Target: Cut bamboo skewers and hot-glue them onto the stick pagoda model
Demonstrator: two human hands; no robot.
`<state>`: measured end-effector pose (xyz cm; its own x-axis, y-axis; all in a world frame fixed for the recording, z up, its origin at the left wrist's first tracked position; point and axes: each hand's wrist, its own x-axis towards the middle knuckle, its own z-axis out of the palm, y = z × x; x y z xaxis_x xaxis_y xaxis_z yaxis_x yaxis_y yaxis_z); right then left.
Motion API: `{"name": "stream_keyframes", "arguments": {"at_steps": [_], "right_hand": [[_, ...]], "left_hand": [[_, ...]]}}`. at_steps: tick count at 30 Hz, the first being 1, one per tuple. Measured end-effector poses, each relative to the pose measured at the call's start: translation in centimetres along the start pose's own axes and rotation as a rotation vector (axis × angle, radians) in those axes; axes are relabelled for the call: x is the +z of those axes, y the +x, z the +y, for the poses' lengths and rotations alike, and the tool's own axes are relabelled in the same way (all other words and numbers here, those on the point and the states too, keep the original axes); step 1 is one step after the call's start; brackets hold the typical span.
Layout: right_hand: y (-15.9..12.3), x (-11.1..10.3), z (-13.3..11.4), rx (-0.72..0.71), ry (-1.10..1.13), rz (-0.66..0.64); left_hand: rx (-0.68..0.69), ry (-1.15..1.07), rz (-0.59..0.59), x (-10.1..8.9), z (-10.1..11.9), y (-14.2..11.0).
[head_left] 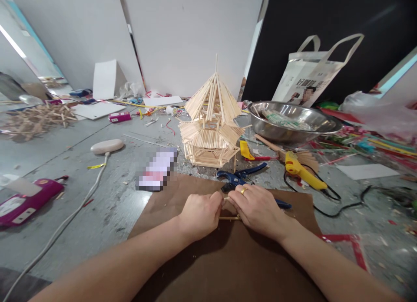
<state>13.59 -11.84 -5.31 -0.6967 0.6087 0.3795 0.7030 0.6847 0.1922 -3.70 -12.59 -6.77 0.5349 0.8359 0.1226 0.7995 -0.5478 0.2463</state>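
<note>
My left hand [201, 216] and my right hand [259, 210] are close together above a sheet of brown paper [202, 267]. Both are closed, with fingers curled around thin wooden sticks [229, 218] that span the small gap between them. My fingers hide how many sticks there are and how they join. A gold ring is on my right hand. Just beyond it lie blue-handled cutters [241, 174], partly covered by that hand. A tiered pagoda-like model [211, 137] made of pale wooden sticks stands upright behind the paper, apart from my hands.
A phone [158, 169] lies left of the model. A yellow glue gun [302, 171] with a black cord and a steel bowl [293, 135] are at right. A white cable [97, 180], purple devices [31, 200] and a stick pile [39, 119] occupy the left.
</note>
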Motion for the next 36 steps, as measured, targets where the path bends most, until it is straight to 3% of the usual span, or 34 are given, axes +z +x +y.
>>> {"name": "stream_keyframes", "arguments": {"at_steps": [17, 29, 32, 36], "right_hand": [[0.3, 0.3, -0.6, 0.105, -0.003, -0.018], [-0.2, -0.5, 1.0, -0.057, 0.297, -0.115], [-0.3, -0.1, 1.7, 0.010, 0.332, -0.113], [-0.5, 0.9, 2.5, 0.138, 0.345, -0.118]], "left_hand": [[-0.063, -0.019, 0.035, 0.5, 0.1, 0.3], [0.251, -0.225, 0.010, -0.8, -1.4, 0.3], [0.200, -0.199, 0.039, -0.8, -1.5, 0.4], [0.022, -0.126, 0.028, -0.3, -1.9, 0.7]]}}
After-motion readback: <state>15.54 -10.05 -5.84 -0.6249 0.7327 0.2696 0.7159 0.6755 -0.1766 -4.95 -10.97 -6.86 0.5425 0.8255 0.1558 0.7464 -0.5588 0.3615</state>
